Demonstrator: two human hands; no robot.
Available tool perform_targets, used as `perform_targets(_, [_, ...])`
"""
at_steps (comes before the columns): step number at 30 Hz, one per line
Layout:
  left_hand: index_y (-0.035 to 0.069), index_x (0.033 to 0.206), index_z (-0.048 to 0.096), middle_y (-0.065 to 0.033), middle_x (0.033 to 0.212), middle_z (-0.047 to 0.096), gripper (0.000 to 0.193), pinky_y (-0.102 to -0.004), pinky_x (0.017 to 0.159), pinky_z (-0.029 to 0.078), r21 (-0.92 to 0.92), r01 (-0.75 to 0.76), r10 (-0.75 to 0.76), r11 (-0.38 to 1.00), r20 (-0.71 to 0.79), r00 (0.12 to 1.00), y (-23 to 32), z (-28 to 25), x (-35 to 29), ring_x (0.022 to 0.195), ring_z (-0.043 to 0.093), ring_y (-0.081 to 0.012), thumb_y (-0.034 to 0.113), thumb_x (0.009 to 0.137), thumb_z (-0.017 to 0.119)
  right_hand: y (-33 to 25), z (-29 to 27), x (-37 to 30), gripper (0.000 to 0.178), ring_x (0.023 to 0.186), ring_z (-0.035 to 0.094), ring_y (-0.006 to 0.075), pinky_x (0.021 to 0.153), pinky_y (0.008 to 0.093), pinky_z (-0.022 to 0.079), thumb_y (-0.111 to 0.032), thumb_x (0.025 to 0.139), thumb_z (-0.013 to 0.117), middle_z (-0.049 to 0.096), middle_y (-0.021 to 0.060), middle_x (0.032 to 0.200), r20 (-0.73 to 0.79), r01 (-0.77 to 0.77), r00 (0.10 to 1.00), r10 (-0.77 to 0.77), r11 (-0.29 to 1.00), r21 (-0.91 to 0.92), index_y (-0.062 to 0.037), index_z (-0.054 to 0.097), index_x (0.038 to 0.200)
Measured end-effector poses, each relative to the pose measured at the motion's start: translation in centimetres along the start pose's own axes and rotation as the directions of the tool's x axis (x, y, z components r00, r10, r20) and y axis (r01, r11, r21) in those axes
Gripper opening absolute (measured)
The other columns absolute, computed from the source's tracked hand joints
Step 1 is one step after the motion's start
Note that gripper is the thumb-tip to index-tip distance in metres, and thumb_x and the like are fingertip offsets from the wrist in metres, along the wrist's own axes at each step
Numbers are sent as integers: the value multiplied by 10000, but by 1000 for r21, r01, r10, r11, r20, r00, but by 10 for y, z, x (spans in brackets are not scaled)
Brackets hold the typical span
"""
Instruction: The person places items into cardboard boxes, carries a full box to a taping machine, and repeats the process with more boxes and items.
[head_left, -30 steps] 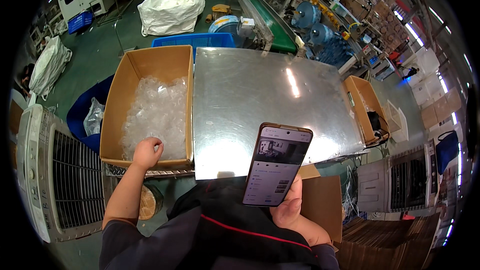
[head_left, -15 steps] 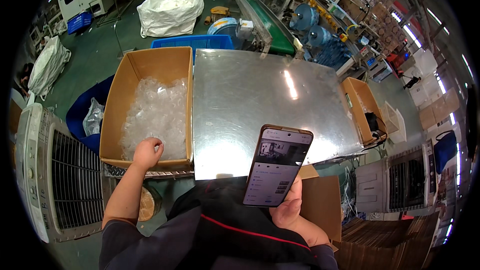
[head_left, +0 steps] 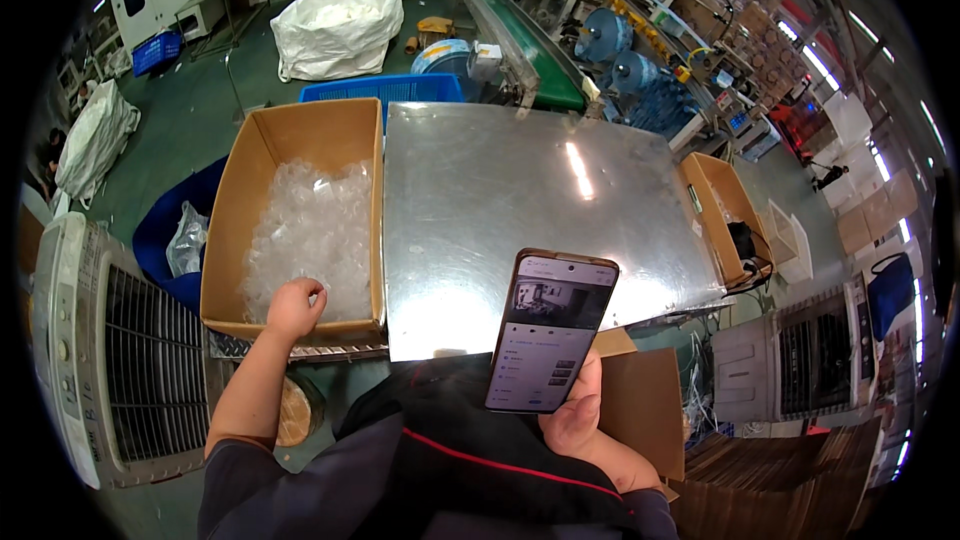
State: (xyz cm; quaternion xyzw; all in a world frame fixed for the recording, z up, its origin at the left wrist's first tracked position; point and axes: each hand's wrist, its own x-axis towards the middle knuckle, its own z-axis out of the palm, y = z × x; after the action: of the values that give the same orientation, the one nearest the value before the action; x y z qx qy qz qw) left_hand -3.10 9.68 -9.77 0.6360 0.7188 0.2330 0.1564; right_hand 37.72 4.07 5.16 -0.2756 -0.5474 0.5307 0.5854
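Observation:
A smartphone [head_left: 550,340] stands upright in my right hand [head_left: 575,415], its lit screen toward me, showing a dark picture above a pale page of lines. The fingers go behind the phone and are partly hidden. My left hand [head_left: 296,308] is curled closed at the near wall of an open cardboard box [head_left: 232,180]. No object shows in its fingers. Many clear plastic pieces [head_left: 312,225] are heaped in that box, just beyond the hand.
A shiny metal table [head_left: 470,200] lies right of the box, with a smaller cardboard box [head_left: 705,190] at its right end. Behind stand a blue crate [head_left: 400,88], a white sack [head_left: 340,30] and a green conveyor [head_left: 535,50]. An air cooler [head_left: 150,360] stands at left.
The phone has shifted slightly left in view. My left hand stays curled at the box wall, and the heap of plastic pieces looks the same.

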Motion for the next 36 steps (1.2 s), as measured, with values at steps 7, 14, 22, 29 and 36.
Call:
perform_targets(7, [36,858,720,-175,901,702,198,-455,777,530,-13,10,-10,1000,0,1000,1,0,0,865,660,-376,221,851,651,2,-2,-1,747,1138,557,192,996,352,449,-670,965,433,558,141,1258,-6,6,1000,-6,1000,-19,4,392,1285])
perform_targets(14, [35,854,723,-181,899,703,192,-452,778,533,-24,12,-13,1000,-3,1000,2,-1,0,861,665,-377,212,849,649,3,-3,-1,717,1124,554,181,990,340,442,-649,978,431,557,139,1237,1,-19,1000,19,1000,-22,4,388,1270])
perform_targets(22, [38,859,722,-179,905,704,189,-452,774,534,-27,0,0,1000,-3,1000,2,-1,0,861,665,-374,212,851,651,2,-4,2,704,1133,555,190,991,353,449,-586,941,573,552,140,1239,-1,-91,996,91,996,-6,2,377,1275])
perform_targets(29, [43,856,721,-177,902,702,191,-451,771,535,-12,5,-5,1000,-7,1000,0,0,1,859,665,-375,223,849,657,-1,-3,5,499,1136,531,172,1017,363,419,-270,943,632,531,141,1240,44,-128,991,126,991,46,17,354,1242])
perform_targets(36, [43,862,722,-173,910,704,183,-446,773,536,-30,33,-33,999,5,999,3,-1,2,859,666,-374,214,847,659,-4,1,12,517,1118,564,165,981,362,462,-82,878,696,529,146,1219,74,-148,986,152,987,-64,0,323,1227])
